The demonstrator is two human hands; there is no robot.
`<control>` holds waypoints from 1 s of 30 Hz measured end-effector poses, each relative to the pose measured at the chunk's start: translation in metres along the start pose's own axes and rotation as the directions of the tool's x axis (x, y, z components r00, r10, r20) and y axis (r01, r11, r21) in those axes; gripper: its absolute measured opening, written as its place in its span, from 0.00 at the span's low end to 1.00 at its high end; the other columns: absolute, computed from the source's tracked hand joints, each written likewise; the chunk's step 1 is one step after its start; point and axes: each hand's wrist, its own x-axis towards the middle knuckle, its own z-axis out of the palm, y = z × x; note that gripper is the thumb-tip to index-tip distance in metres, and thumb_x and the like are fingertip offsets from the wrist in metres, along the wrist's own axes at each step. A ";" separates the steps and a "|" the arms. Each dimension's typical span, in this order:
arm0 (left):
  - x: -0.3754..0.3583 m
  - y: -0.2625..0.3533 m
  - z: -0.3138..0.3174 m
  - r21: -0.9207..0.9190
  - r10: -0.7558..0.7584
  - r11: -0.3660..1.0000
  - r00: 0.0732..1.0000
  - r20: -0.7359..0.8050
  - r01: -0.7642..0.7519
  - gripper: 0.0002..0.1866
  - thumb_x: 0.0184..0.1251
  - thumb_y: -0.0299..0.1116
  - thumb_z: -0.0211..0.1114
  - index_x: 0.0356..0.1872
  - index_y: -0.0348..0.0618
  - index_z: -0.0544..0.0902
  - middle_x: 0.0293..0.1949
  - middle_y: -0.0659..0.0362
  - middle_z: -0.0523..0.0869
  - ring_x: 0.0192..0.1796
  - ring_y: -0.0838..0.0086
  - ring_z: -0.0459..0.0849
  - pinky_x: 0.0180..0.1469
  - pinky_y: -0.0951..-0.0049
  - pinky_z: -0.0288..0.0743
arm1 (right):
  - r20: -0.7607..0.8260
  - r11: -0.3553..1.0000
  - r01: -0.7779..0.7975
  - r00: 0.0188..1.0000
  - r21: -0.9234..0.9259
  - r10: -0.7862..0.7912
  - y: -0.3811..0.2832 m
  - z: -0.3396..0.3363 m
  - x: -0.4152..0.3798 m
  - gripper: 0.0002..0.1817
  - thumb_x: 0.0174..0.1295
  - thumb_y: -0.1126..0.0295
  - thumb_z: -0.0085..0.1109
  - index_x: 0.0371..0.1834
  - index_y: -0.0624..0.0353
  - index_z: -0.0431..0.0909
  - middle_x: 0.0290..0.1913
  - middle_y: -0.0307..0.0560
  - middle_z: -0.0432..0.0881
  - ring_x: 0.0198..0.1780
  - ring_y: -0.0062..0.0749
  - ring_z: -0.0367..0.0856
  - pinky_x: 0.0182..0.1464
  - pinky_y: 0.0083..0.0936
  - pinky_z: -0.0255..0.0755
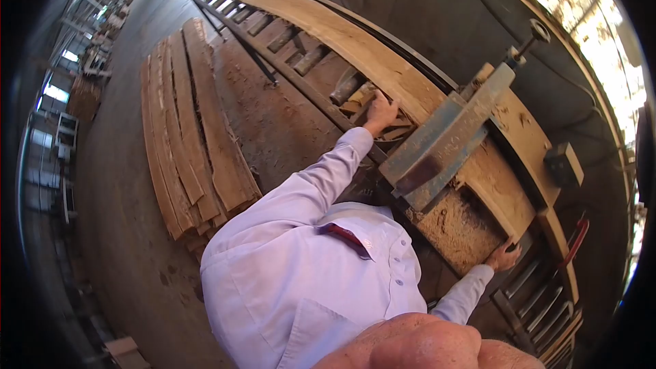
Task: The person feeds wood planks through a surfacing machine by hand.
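Observation:
A long, wide wooden board (342,34) lies along the roller frame and runs up to a blue-grey machine head (444,150). My left hand (383,115) is closed at the board's near edge, just before the machine head, with its fingertips on the wood. Beyond the head, wood continues as a narrow strip (488,205) beside a sawdust-covered table (447,232). My right hand (504,257) grips the near end of this strip, thumb and fingers closed round its corner. What lies under the machine head is hidden.
Metal rollers (311,59) sit in the frame (294,78). Several rough planks (198,123) are stacked on the floor to the left. A handwheel (540,30) tops the machine. Metal bars (540,301) and a red-handled tool (579,238) are at the lower right.

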 end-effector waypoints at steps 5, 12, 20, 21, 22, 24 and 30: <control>0.019 -0.020 0.039 -0.194 -0.122 0.973 0.992 0.014 0.122 0.28 0.65 0.49 0.63 0.51 0.29 0.75 0.52 0.29 0.80 0.57 0.37 0.79 0.61 0.49 0.72 | 0.063 0.999 -0.032 0.997 0.012 0.032 0.018 0.017 0.004 0.41 0.66 0.32 0.45 0.63 0.61 0.75 0.67 0.53 0.74 0.68 0.47 0.70 0.69 0.44 0.61; 0.019 -0.012 0.041 -0.229 -0.217 0.951 0.976 -0.019 0.207 0.29 0.65 0.44 0.65 0.54 0.27 0.70 0.52 0.30 0.81 0.58 0.41 0.80 0.59 0.51 0.74 | 0.082 0.997 -0.080 0.993 -0.021 0.081 0.009 0.011 0.002 0.44 0.65 0.28 0.40 0.65 0.58 0.74 0.70 0.51 0.71 0.72 0.47 0.66 0.74 0.44 0.52; 0.033 -0.017 0.035 -0.393 -0.065 0.919 0.990 -0.128 0.010 0.29 0.58 0.35 0.65 0.52 0.22 0.66 0.50 0.30 0.80 0.56 0.39 0.80 0.58 0.54 0.74 | 0.071 0.999 0.036 0.997 -0.016 -0.034 0.023 0.015 0.003 0.34 0.69 0.38 0.47 0.62 0.55 0.78 0.68 0.53 0.73 0.68 0.49 0.71 0.68 0.45 0.63; 0.036 -0.016 0.033 -0.310 -0.063 0.951 0.980 -0.187 0.002 0.30 0.58 0.34 0.66 0.53 0.21 0.66 0.51 0.30 0.79 0.56 0.39 0.79 0.59 0.54 0.74 | 0.110 1.000 0.014 0.994 0.025 -0.016 0.018 0.010 0.003 0.34 0.69 0.38 0.46 0.62 0.56 0.77 0.69 0.53 0.72 0.70 0.48 0.69 0.71 0.45 0.60; 0.056 -0.041 0.050 -0.172 -0.005 0.984 0.961 -0.277 -0.044 0.33 0.59 0.33 0.66 0.58 0.22 0.63 0.52 0.29 0.77 0.57 0.38 0.79 0.59 0.54 0.73 | 0.107 0.999 -0.039 0.994 0.018 0.037 0.007 0.003 0.000 0.35 0.69 0.37 0.45 0.63 0.55 0.76 0.71 0.53 0.70 0.72 0.46 0.66 0.73 0.45 0.55; 0.061 -0.034 0.032 -0.086 0.040 0.993 0.899 -0.437 -0.086 0.29 0.61 0.30 0.66 0.58 0.30 0.62 0.46 0.34 0.82 0.45 0.45 0.86 0.47 0.55 0.81 | 0.104 0.994 -0.109 0.989 0.019 0.107 -0.005 -0.007 -0.003 0.36 0.69 0.36 0.45 0.64 0.55 0.76 0.72 0.52 0.68 0.74 0.45 0.63 0.75 0.46 0.51; 0.092 0.007 -0.063 -0.305 -0.084 0.951 0.994 -0.076 0.057 0.28 0.64 0.37 0.66 0.59 0.29 0.69 0.32 0.41 0.87 0.37 0.58 0.90 0.35 0.61 0.84 | 0.124 0.988 -0.136 0.984 0.067 0.127 -0.003 -0.005 -0.002 0.37 0.68 0.34 0.43 0.65 0.53 0.75 0.74 0.49 0.65 0.77 0.41 0.58 0.78 0.46 0.43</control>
